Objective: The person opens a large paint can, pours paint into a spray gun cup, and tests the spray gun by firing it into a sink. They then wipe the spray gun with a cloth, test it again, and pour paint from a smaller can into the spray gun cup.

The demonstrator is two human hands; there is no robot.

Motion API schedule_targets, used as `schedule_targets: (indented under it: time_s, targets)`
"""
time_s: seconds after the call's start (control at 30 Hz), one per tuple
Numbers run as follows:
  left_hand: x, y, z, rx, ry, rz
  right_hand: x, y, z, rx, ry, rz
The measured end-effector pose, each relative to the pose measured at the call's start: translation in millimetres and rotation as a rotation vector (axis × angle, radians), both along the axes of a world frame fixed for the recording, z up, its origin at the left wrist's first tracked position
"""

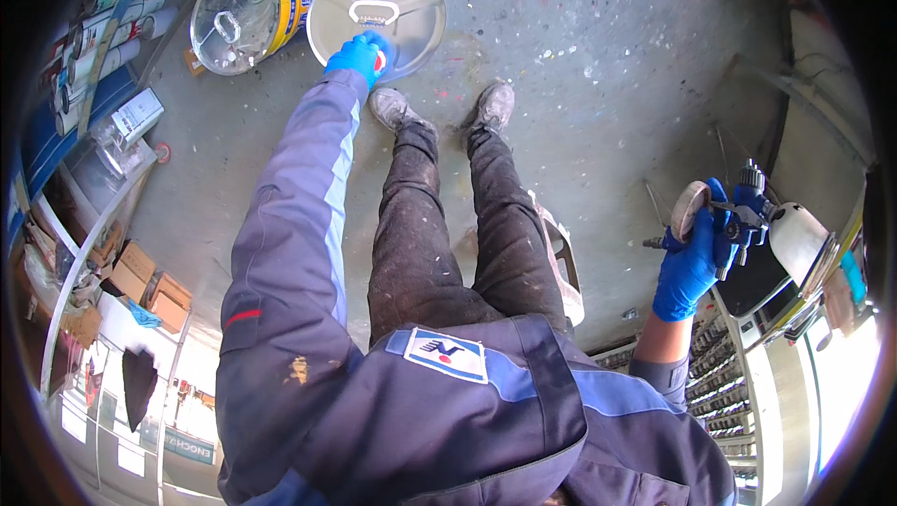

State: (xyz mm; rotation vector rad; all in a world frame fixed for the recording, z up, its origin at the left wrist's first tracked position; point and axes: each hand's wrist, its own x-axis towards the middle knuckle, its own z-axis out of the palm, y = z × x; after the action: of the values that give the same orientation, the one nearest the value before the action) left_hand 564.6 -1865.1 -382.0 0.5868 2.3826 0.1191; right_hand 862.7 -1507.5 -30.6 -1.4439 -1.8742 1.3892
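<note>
My left hand point(355, 57), in a blue glove, reaches out at the front rim of a round metal lid point(409, 31) with a white handle. Its fingers are closed, and a small red-and-white round piece point(380, 61) shows beside them. What it grips is not clear. Out to the right, my right hand point(690, 268), also gloved in blue, is closed around a dark spray gun point(740, 221) with metal knobs. A beige ring-shaped piece point(690, 211) sits against the fingers; its kind is unclear. Close beyond the gun is a white rounded object point(800, 241).
Left of the lid stands a yellow-and-blue banded bucket point(280, 9) with a clear lid. Cans and rolls point(107, 48) crowd a rack at the far left, above cardboard boxes point(149, 284). A pale frame point(561, 258) is by my right leg on the paint-spotted floor point(598, 85).
</note>
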Motion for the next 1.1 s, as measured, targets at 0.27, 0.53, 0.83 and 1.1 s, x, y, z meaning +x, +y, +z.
schedule_targets:
  time_s: [0.27, 0.53, 0.83, 1.1]
  targets:
    - [6, 8, 1, -0.065, -0.17, 0.106, 5, 0, -8, -0.029, 0.034, 0.004]
    - [10, -5, -14, -0.022, -0.15, -0.019, 5, 1, -12, -0.047, 0.038, 0.012]
    - [20, -19, -15, 0.251, -0.089, 0.183, -2, -2, -12, -0.031, 0.029, 0.021]
    - [35, -20, -7, 0.151, -0.025, 0.232, -14, -6, -11, -0.008, 0.013, 0.033]
